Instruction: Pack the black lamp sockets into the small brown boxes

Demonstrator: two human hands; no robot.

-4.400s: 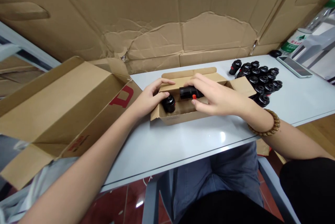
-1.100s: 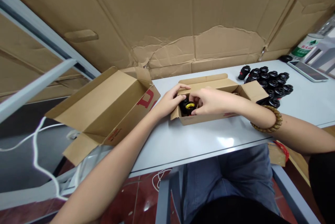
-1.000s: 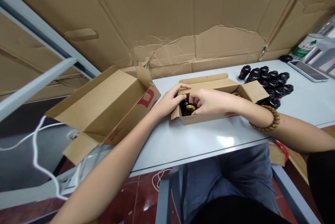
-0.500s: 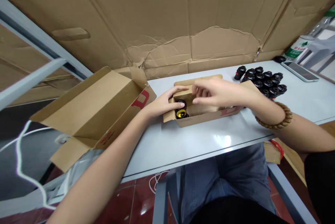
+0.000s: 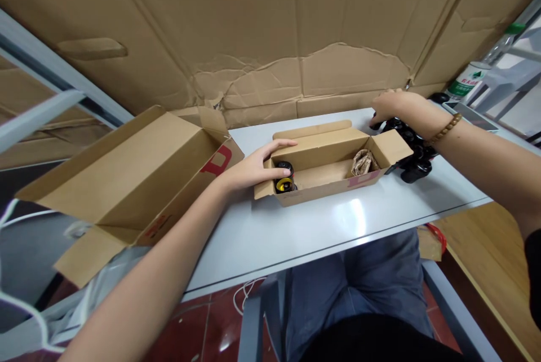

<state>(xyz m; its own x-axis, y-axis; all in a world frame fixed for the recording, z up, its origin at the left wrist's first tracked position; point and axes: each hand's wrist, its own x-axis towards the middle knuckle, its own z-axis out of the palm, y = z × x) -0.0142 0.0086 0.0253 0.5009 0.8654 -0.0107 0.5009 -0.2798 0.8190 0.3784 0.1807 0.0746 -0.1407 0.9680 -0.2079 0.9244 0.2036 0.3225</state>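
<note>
Black fittings (image 5: 416, 170) bunch at the right of the table (image 5: 304, 238), others inside the left end of the open carton (image 5: 325, 194) beside a spread left hand (image 5: 251, 170); the grip of the right hand (image 5: 391, 105) is hidden, and brushing low could topple some

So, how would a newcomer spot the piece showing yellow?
On the white table, find the open cardboard box touched by the left hand. Inside, by its thumb, sit two black pieces. The nearer one to the wearer shows bright yellow; its neighbour shows none.
</note>
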